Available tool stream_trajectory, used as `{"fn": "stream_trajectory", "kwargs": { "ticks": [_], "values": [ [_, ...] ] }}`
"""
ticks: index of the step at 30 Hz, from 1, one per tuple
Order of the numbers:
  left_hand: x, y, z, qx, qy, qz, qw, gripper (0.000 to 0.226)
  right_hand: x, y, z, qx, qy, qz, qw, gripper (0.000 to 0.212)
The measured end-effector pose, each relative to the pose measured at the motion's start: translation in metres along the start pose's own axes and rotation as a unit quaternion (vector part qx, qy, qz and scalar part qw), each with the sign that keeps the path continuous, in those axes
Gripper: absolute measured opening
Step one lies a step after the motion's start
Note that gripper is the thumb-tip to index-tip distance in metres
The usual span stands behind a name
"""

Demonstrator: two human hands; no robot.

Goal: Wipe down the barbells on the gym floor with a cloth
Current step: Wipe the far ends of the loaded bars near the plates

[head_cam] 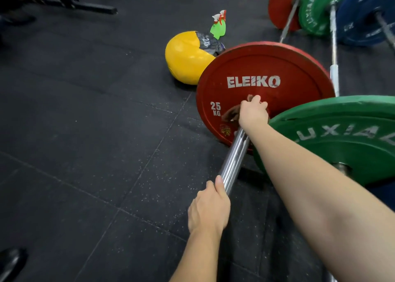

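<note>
Partly hidden: I see only brown scraps of the cloth (pixel 232 114) poking out round the fingers. The hub of the red plate (pixel 277 68) is covered by the same hand.
Cut off: the green plate (pixel 342 136) beside it runs out of my view on the right, and its lettering breaks off with it.
Hard to read: the dark label on the yellow ball (pixel 186 57) is blurred. I cannot make out the dark shape (pixel 10 262) at the near left corner of the floor (pixel 85 132).
Right hand (pixel 253 113): curled tight round the cloth, pressing it on the barbell sleeve (pixel 234 160) right against the red plate's face.
Left hand (pixel 208 207): wrapped round the sleeve's near end, thumb lying along the steel.
Hands: well apart, with bare sleeve between them.
Barbell: it rests on the floor on the red plate, marked ELEIKO 25 KG, and the sleeve points back toward me.
Behind it: the yellow ball touches or sits just beside the plate's far rim. A green spray bottle (pixel 219 26) stands beyond the ball.
Far barbells: three bars lie toward the far right of the floor, with a far red plate (pixel 282 8), a far green plate (pixel 318 10) and a blue plate (pixel 363 19).
</note>
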State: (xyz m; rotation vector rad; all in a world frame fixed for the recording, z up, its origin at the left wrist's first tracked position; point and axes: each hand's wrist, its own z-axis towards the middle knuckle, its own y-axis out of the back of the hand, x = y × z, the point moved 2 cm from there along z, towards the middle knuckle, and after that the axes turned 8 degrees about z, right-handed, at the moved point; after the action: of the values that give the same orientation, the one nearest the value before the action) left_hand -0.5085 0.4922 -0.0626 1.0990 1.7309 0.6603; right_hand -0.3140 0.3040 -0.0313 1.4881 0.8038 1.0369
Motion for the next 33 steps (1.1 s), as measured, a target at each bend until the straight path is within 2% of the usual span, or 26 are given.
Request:
{"fn": "stream_trajectory", "kwargs": {
  "ticks": [5,10,14,17,22,28,33],
  "values": [
    [0.002,0.003,0.004,0.009,0.009,-0.008,1.0,0.066,0.004,-0.007,-0.019,-0.021,0.052,-0.038,0.998,0.034],
    [0.005,0.007,0.005,0.012,0.019,-0.003,1.0,0.067,0.006,-0.018,-0.049,-0.021,0.115,-0.04,0.992,0.029],
    [0.007,0.005,0.005,0.01,0.024,-0.002,1.0,0.067,0.0,-0.019,-0.029,-0.029,0.071,0.019,0.997,0.029],
    [0.007,0.002,0.009,0.006,0.03,-0.009,1.0,0.069,0.001,-0.02,-0.015,-0.064,0.031,0.048,0.996,0.029],
    [0.009,0.002,0.007,0.008,0.03,-0.017,0.999,0.069,0.002,-0.022,-0.042,-0.037,0.058,0.041,0.997,0.035],
    [0.008,0.001,0.009,-0.002,0.023,-0.016,1.0,0.068,-0.003,-0.028,-0.096,-0.031,0.102,0.092,0.99,0.035],
    [0.01,0.001,0.008,0.0,0.019,-0.019,1.0,0.067,0.002,-0.029,-0.078,-0.029,0.052,0.12,0.991,0.026]
  ]
}}
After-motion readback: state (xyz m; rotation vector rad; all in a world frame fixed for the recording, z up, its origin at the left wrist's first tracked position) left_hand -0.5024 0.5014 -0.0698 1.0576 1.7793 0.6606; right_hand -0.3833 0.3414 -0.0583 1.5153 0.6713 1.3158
